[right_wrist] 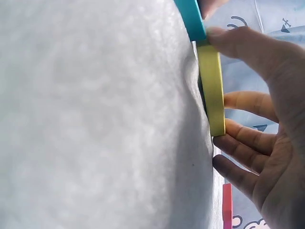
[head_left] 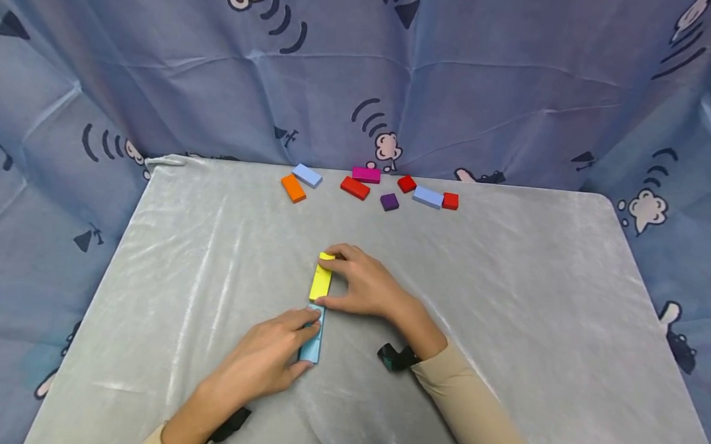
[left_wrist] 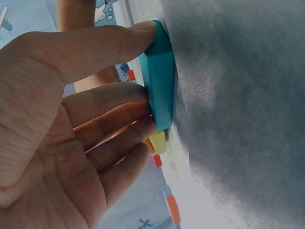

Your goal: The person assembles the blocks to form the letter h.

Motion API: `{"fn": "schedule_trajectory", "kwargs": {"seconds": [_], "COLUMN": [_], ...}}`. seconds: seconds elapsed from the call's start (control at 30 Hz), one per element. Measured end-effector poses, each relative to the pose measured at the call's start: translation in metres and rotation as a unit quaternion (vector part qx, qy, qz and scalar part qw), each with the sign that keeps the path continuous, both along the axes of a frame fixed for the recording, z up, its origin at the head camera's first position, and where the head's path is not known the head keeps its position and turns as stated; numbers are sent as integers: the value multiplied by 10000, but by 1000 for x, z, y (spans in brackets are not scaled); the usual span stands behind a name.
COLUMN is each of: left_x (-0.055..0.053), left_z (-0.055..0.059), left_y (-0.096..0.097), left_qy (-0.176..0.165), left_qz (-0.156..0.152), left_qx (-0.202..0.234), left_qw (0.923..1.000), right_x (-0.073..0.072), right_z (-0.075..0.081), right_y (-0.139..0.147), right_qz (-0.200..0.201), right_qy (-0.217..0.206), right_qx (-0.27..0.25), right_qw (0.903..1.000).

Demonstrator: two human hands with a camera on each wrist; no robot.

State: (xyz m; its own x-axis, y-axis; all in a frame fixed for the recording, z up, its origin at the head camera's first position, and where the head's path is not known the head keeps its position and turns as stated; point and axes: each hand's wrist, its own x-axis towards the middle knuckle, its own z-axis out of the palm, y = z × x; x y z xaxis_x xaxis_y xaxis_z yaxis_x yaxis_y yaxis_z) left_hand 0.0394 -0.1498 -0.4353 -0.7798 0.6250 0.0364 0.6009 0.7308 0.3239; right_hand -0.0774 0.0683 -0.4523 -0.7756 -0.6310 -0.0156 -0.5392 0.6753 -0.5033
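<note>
A light blue block (head_left: 311,348) lies lengthwise on the cloth in the middle of the table. My left hand (head_left: 258,361) holds it, thumb at the near end and fingertips on its top and far end; the left wrist view shows the same block (left_wrist: 161,78) as teal. Just beyond it, nearly in line, is a yellow block (head_left: 321,284). My right hand (head_left: 367,284) grips this one by its two ends, thumb at the near end beside the blue block. In the right wrist view, the yellow block (right_wrist: 212,90) has its end right at the blue one (right_wrist: 191,19).
Along the back edge lie an orange block (head_left: 293,188), pale blue blocks (head_left: 307,175) (head_left: 428,197), a long red block (head_left: 354,188), a magenta block (head_left: 366,175), a purple block (head_left: 389,202) and small red blocks (head_left: 406,184) (head_left: 450,201). A patterned curtain (head_left: 489,88) hangs behind the table.
</note>
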Motion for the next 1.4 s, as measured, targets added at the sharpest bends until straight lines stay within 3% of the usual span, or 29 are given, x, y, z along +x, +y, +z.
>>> {"fn": "schedule_trajectory", "kwargs": {"seconds": [0.53,1.1,1.4], "left_x": [0,0,0], "left_z": [0,-2,-3], "left_y": [2,0,0], "left_qy": [20,-40,133], "left_qz": [-47,-10,-96], "left_qx": [45,22,12], "left_qw": [10000,10000,9999], "right_x": [0,3,4], "right_z": [-1,2,1], "right_y": [1,2,2], "right_qz": [248,335,347], "right_qy": [238,229,144], "right_qx": [112,56,183], "right_qw": [9993,9992,9991]}}
